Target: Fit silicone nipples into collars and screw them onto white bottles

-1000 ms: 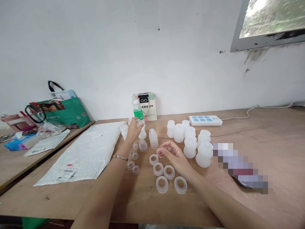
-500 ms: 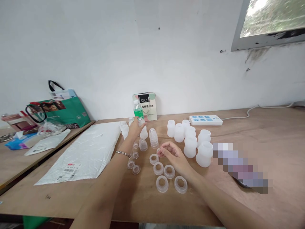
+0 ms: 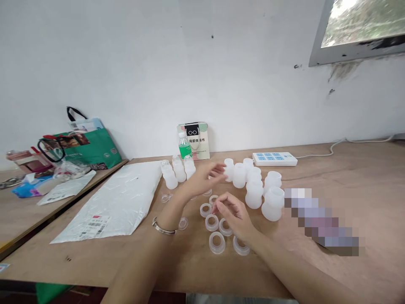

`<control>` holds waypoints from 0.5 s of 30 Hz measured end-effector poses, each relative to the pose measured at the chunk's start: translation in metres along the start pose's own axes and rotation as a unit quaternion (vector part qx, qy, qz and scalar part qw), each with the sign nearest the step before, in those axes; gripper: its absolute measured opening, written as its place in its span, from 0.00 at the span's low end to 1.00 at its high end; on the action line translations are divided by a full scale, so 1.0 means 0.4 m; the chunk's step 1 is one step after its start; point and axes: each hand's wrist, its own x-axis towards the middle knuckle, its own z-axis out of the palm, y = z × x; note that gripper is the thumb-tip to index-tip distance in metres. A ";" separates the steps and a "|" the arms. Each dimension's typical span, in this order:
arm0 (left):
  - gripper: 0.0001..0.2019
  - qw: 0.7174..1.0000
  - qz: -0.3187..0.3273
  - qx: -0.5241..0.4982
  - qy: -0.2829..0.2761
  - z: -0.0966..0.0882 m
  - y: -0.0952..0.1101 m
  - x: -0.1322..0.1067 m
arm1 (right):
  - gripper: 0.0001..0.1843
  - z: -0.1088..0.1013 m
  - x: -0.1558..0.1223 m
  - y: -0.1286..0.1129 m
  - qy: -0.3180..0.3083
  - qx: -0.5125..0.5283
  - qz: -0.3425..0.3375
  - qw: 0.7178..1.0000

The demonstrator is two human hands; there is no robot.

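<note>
My left hand (image 3: pixel 207 177) reaches over the middle of the table, fingers stretched out to the right and apart, with nothing visible in them. Its fingertips come near the white frosted bottles (image 3: pixel 239 175), without clear contact. My right hand (image 3: pixel 233 213) hovers lower down, fingers loosely curled above the translucent collar rings (image 3: pixel 217 242); one ring (image 3: pixel 214 198) lies just behind its fingertips. I see nothing held there. Beyond my left wrist stand several bottles with clear domed tops (image 3: pixel 179 169). Small clear discs (image 3: pixel 183 223) lie beside my left forearm, which hides part of the group.
On the left lies a white plastic mailer (image 3: pixel 126 198); a green bag (image 3: pixel 95 147) is farther left. A paper bag (image 3: pixel 202 145) and a drink bottle (image 3: pixel 184 145) stand against the wall. A power strip (image 3: pixel 274 159) and a pixelated object (image 3: pixel 322 221) are at right.
My left hand has left the capped bottles at the back and moved right, toward the open bottles. Three capped bottles now show where it was. My right hand has barely moved.
</note>
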 end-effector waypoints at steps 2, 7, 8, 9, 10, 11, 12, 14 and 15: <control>0.14 0.997 0.029 -0.032 -0.063 0.047 0.003 0.019 | 0.17 -0.001 -0.011 0.002 -0.009 -0.043 -0.060 0.997; 0.07 0.994 0.028 0.039 -0.100 0.108 -0.040 0.029 | 0.17 -0.014 0.000 0.012 0.016 -0.116 -0.079 0.990; 0.04 0.993 0.022 0.046 -0.108 0.107 -0.049 0.022 | 0.16 -0.020 0.010 0.015 0.031 -0.125 -0.060 0.990; 0.02 0.992 0.016 0.049 -0.114 0.101 -0.056 0.011 | 0.15 -0.027 0.020 0.019 0.045 -0.135 -0.039 0.989; 0.03 0.992 0.008 0.052 -0.116 0.092 -0.062 -0.001 | 0.15 -0.035 0.031 0.024 0.054 -0.155 -0.020 0.986; 0.04 0.992 -0.001 0.057 -0.115 0.079 -0.065 -0.016 | 0.14 -0.043 0.041 0.031 0.055 -0.185 -0.001 0.981; 0.04 0.992 -0.012 0.062 -0.110 0.063 -0.067 -0.031 | 0.12 -0.051 0.049 0.039 0.046 -0.225 0.016 0.973; 0.05 0.991 -0.041 0.084 -0.094 0.023 -0.066 -0.066 | 0.08 -0.063 0.060 0.058 0.013 -0.301 0.033 0.953; 0.05 0.989 -0.060 0.100 -0.088 0.001 -0.065 -0.085 | 0.06 -0.066 0.062 0.069 -0.003 -0.325 0.034 0.945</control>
